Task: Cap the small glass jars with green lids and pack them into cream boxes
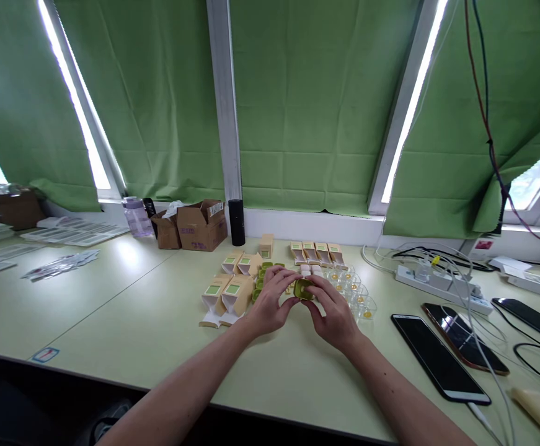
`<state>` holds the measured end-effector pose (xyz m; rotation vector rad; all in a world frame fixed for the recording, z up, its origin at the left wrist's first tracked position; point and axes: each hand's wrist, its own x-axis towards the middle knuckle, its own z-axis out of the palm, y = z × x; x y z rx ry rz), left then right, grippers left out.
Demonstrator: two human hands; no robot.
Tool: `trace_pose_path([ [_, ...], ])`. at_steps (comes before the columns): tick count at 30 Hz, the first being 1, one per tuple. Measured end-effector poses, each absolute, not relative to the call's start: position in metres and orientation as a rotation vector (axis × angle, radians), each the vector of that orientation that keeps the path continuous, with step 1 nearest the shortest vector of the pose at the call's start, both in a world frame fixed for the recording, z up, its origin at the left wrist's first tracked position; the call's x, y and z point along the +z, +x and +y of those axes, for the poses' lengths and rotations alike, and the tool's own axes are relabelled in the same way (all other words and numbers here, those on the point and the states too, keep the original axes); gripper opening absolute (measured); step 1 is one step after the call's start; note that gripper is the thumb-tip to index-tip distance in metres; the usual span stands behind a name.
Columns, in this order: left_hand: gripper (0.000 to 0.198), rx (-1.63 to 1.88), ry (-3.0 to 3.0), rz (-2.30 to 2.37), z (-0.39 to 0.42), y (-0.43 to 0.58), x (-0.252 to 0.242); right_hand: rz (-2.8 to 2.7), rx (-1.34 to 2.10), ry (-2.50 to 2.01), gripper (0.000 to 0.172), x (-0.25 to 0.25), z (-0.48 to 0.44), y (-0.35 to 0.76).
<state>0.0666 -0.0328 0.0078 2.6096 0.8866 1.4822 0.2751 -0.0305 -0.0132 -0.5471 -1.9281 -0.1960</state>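
Observation:
Both of my hands meet at the middle of the pale green table (pixel 125 322) and pinch one small green cap-like piece (pixel 302 288) between their fingertips. My left hand (pixel 272 303) grips it from the left, my right hand (pixel 332 313) from the right. Just behind the left hand lie several more green pieces (pixel 265 271). Small tan cartons with green labels (pixel 227 296) lie open to the left. Behind the right hand sit several clear little cups with yellow contents (pixel 356 291) and a row of tan cartons (pixel 316 252).
Two phones (pixel 439 356) and a power strip with cables (pixel 441 282) lie at the right. Cardboard boxes (pixel 199 224), a black cylinder (pixel 237 222) and a bottle (pixel 136 217) stand by the window sill. Papers (pixel 72 230) cover the far left.

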Motion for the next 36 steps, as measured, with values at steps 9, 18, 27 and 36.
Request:
trace_pose_path([
  [9, 0.049, 1.531, 2.616, 0.847, -0.0323, 0.0665, 0.0072, -1.959, -0.296, -0.565, 0.038, -0.0109, -0.0320, 0.2748],
  [18, 0.047, 1.597, 2.636, 0.840, -0.0347, 0.0671, 0.0089, -1.990, -0.292, -0.559, 0.038, -0.0060, -0.0348, 0.2718],
  [27, 0.045, 1.585, 2.615, 0.869, -0.0345, 0.0674, 0.0080, -1.943, -0.294, -0.552, 0.038, -0.0119, -0.0312, 0.2731],
  [36, 0.046, 1.590, 2.626, 0.852, -0.0345, 0.0678, 0.0087, -1.932, -0.259, -0.534, 0.037, -0.0104, -0.0324, 0.2729],
])
